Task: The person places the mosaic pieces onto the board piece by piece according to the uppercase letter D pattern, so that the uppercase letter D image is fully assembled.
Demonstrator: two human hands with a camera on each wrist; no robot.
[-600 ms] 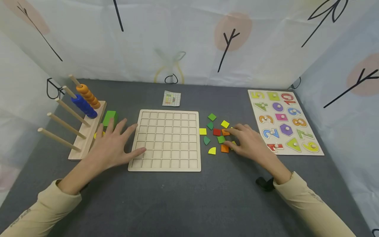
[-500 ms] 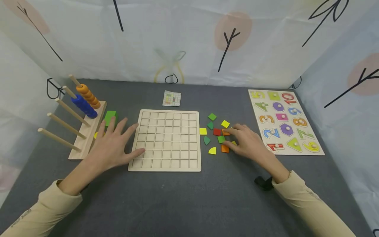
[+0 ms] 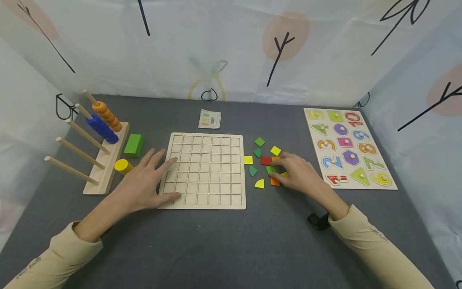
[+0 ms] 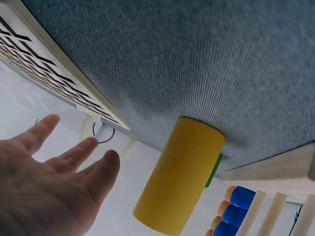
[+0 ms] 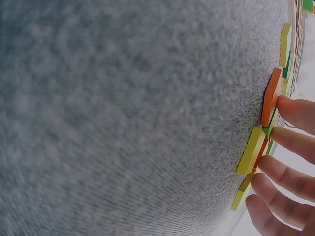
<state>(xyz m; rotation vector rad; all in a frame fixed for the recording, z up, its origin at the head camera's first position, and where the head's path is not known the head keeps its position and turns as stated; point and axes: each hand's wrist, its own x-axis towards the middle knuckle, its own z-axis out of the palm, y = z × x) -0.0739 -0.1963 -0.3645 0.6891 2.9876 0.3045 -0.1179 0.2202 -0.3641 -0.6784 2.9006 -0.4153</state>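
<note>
Coloured tiles point(image 3: 265, 160) lie right of centre; your right hand point(image 3: 297, 173) touches them, fingers parted; your left hand point(image 3: 147, 182) spreads wide over the grid board point(image 3: 209, 172), left of centre. Press lightly, tiles flat.

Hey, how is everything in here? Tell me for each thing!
Grid board, lying flat
Colored tiles, loose and scattered
Pattern card, lying face up
Ring stacker, upright, blue and orange rings on two pegs
Yellow cylinder, standing upright
Number puzzle, flat, pieces set in
Left hand, fingers spread
Right hand, fingertips at the tiles
</note>
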